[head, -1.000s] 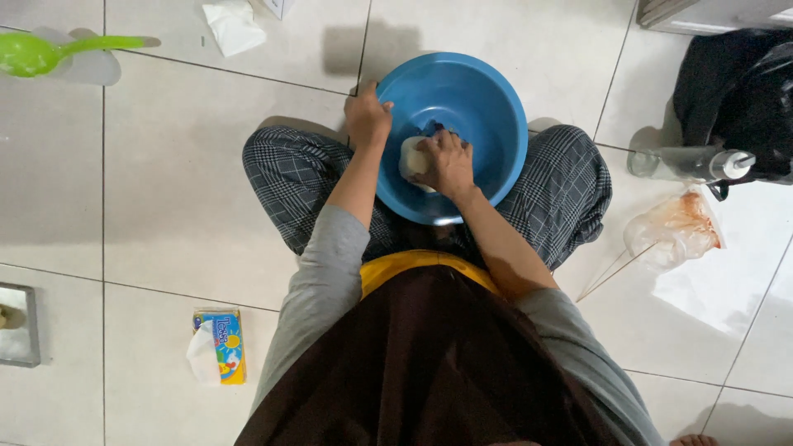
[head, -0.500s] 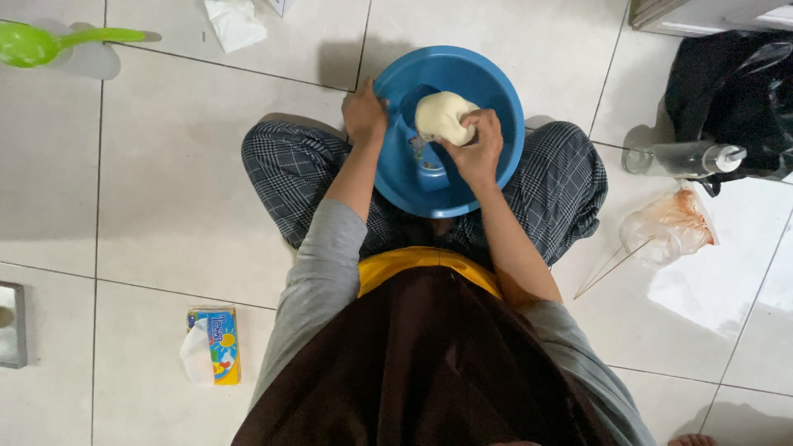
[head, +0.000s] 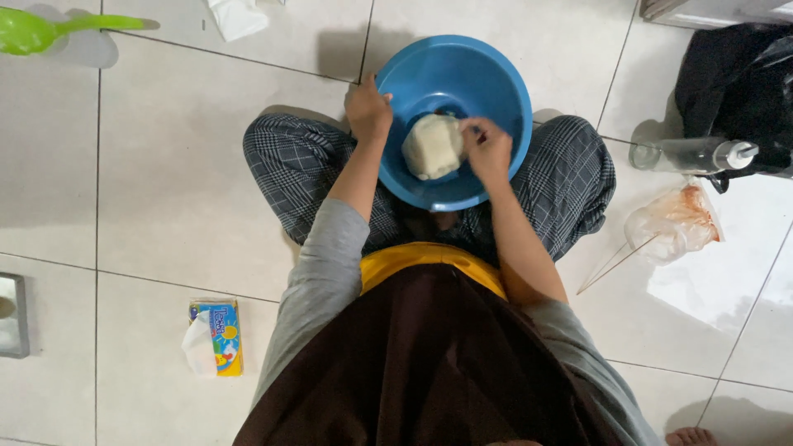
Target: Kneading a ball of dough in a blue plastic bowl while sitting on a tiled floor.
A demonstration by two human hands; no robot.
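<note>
This looks like a home, with the person sitting cross-legged on a floor (head: 165, 182) of large pale glossy tiles rather than at any tabletop. Household odds and ends lie around: a blue plastic basin (head: 496, 74) on the lap, a green ladle (head: 33, 31), a small tissue pack (head: 216, 337), a clear bottle (head: 694, 154), a crumpled plastic bag (head: 673, 225) and a black bag (head: 735, 83).

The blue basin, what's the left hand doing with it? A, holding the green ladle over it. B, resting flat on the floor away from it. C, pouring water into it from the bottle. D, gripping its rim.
D: the left hand clasps the rim of the blue basin on its left side, while the right hand touches the pale dough lump inside.
</note>
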